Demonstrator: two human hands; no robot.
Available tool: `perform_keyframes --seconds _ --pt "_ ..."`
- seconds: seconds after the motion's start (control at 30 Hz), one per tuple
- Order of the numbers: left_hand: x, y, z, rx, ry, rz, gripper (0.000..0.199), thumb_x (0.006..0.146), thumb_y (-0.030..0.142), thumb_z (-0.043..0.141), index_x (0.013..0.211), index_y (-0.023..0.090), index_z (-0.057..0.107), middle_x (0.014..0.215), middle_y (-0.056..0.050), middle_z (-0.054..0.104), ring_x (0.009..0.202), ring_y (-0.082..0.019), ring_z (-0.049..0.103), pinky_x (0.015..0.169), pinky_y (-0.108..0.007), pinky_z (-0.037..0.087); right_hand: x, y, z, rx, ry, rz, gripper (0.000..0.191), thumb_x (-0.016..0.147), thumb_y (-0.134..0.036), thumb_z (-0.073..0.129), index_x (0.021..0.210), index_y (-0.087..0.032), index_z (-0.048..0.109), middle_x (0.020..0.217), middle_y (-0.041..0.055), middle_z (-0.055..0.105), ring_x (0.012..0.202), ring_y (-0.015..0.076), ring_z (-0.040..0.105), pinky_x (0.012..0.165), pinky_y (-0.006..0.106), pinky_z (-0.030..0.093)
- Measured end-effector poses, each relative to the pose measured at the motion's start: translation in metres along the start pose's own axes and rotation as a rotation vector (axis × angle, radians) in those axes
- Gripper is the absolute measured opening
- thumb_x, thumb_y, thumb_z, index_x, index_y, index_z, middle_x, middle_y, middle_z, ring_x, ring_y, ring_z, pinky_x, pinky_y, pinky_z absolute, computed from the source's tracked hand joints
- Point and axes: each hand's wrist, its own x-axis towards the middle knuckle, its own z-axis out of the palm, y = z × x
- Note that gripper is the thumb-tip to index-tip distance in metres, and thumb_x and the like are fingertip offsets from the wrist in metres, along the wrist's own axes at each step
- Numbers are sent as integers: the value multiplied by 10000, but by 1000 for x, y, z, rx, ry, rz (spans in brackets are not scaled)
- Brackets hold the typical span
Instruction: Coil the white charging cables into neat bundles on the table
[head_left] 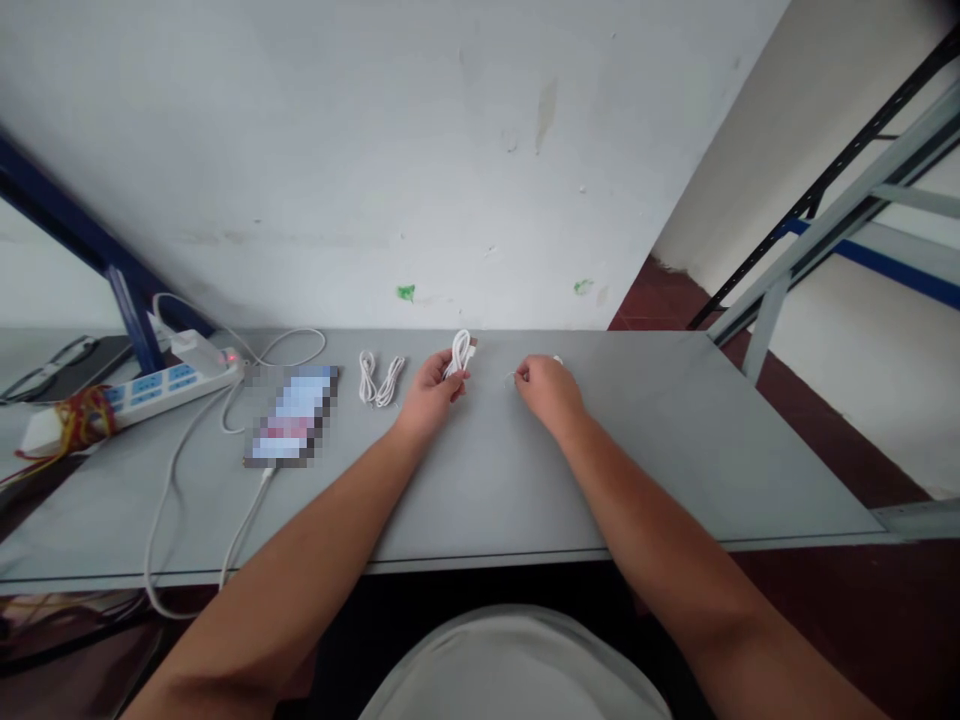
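My left hand (433,396) is closed around a coiled white cable (461,350), whose loops stick up above the fingers. To its right, my right hand (546,388) is pinched with the fingertips pointing left, and a thin, short strand (509,377) sticks out from them. A small white bit (558,359) shows just behind the right hand; what it belongs to is hidden. Left of my left hand, another bundled white cable (384,385) lies on the grey table (487,500). The two hands are apart.
A phone (292,415) with a blurred screen lies on the left, a white cable plugged into its near end. Behind it are a power strip (150,392) with a white charger (199,352), and glasses on a dark flat object (82,375). A wall (450,180) rises behind the table.
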Motion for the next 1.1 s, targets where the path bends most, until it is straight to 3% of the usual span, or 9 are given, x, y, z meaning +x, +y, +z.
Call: perform_keyframes --seconds 0.1,0.3,0.4,0.53,0.63,0.83,0.93,1.1 --pt "5 -6 -6 48 41 9 416 751 215 616 1165 177 595 809 -5 591 619 -81 502 543 -214 357 -3 1 -2 -92 -42 22 175 840 -223 518 779 -185 678 822 96 678 715 194 584 604 306 362" --pt "5 -7 -6 1 9 -35 438 746 243 624 1177 171 589 790 -7 594 605 -83 502 534 -216 353 -5 4 -3 -123 -122 31 108 805 -222 568 778 -189 668 791 98 668 697 212 576 579 315 341" --pt "4 -7 -4 20 -8 -28 431 747 251 629 1169 176 590 793 -8 597 612 -89 498 547 -222 357 -5 2 -5 -77 -93 25 96 802 -229 573 777 -193 659 786 87 661 689 206 561 580 312 330" --pt "2 -6 -2 64 -38 -31 419 754 259 627 1164 181 585 792 -5 595 611 -92 487 561 -227 362 -8 -12 -9 146 28 -96 149 856 -300 544 823 -196 647 741 46 628 687 170 537 615 289 344" --pt "0 -4 0 98 -87 -20 426 772 266 620 1185 177 568 806 -9 603 623 -94 487 572 -227 375 -13 -24 -7 422 -4 -146 219 889 -378 513 936 -204 638 686 -4 586 615 134 506 591 258 344" --pt "-6 -5 7 315 -194 126 394 852 279 573 1231 179 540 1070 -72 645 859 -146 576 788 -281 467 -19 -36 2 615 -95 -119 245 876 -395 533 935 -182 639 717 -3 614 629 133 511 588 250 348" --pt "-8 -4 8 480 -208 246 363 897 293 527 1245 197 561 1172 -87 632 1059 -200 563 952 -344 427 -17 -35 3 616 -69 -124 235 875 -386 539 919 -180 640 751 8 635 666 141 531 608 251 356" --pt "-6 -1 4 627 -149 341 303 930 296 449 1118 206 668 1030 -80 618 983 -201 558 923 -345 426 -13 -28 6 615 -87 -102 246 889 -407 525 862 -181 619 764 16 654 669 142 564 610 245 368"
